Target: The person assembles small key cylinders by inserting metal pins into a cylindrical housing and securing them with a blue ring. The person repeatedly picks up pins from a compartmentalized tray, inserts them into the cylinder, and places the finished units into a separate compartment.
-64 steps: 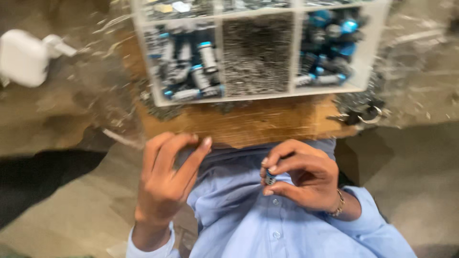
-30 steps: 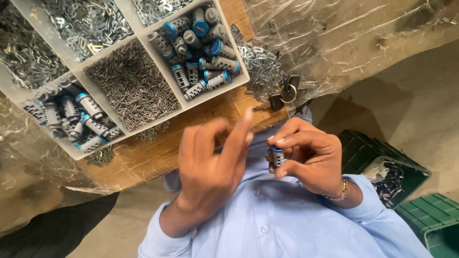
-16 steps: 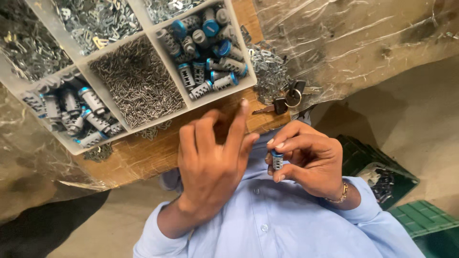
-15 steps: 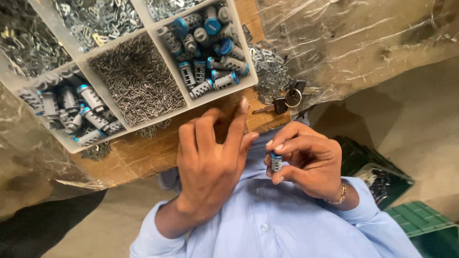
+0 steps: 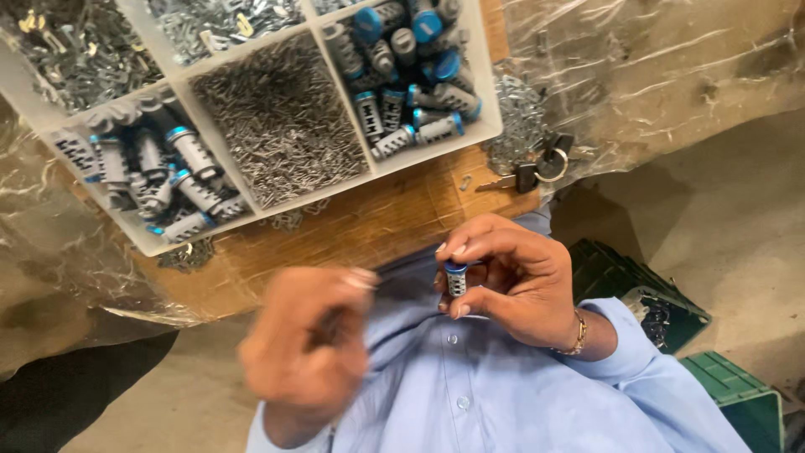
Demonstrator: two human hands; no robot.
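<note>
Nearest, the left hand [image 5: 306, 352] is blurred; its grip cannot be told. At its 3 o'clock, the right hand [image 5: 513, 277] pinches a small blue-capped cylinder [image 5: 454, 279] upright between fingertips. Farther, at 12 o'clock, a white compartment tray [image 5: 490, 126] sits on the wooden surface [image 5: 369, 226], keys [image 5: 537, 168] at its 3 o'clock.

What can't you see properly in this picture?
- Left hand, head view: smeared by motion blur, so whether it holds anything cannot be told.
- Small blue-capped cylinder in the right hand: fingers cover most of it.
- White parts tray: its far compartments run off the top edge.
- Green crates: partly behind the blue sleeve and cut by the right edge; contents too dark to tell.
- Keys: too small for detail.
</note>
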